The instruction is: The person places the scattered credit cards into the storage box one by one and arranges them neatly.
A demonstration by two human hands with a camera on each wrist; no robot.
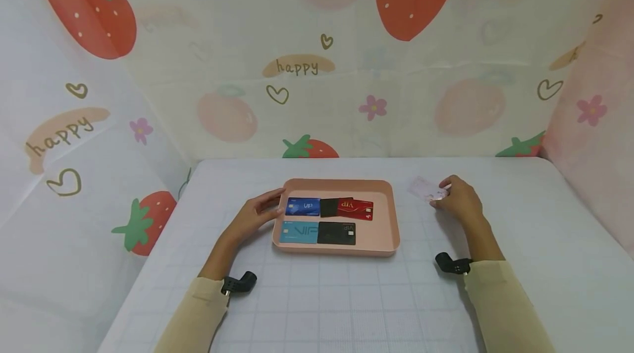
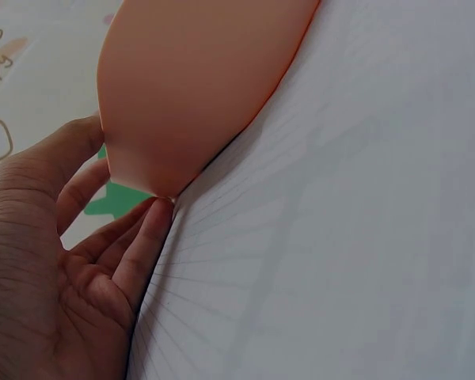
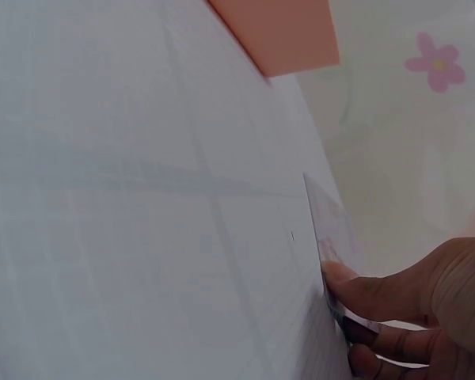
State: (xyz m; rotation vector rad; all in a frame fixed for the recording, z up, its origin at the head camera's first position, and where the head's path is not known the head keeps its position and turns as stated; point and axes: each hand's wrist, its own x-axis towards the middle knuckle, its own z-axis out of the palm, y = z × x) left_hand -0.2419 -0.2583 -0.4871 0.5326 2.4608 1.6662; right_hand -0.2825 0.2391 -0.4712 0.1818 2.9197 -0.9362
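My right hand (image 1: 459, 199) pinches a pale pink, see-through card (image 1: 425, 189) between thumb and fingers, low over the table right of the tray. In the right wrist view the card (image 3: 332, 226) is tilted, seen almost edge-on. At the left end of a peach tray (image 1: 383, 240), my left hand (image 1: 250, 218) rests its fingertips against the side wall. Inside the tray lie a dark blue card (image 1: 304, 206) and a red card (image 1: 359, 210) overlapping a black card (image 1: 328, 208). A light blue card (image 1: 298, 232) and another black card (image 1: 337, 233) form the front row.
The tray stands on a white table (image 1: 317, 298) with a faint grid pattern. Behind it hangs a curtain (image 1: 406, 77) printed with strawberries, hearts and flowers. A black wrist camera (image 1: 240, 282) sits on the left wrist and another camera (image 1: 452, 264) on the right.
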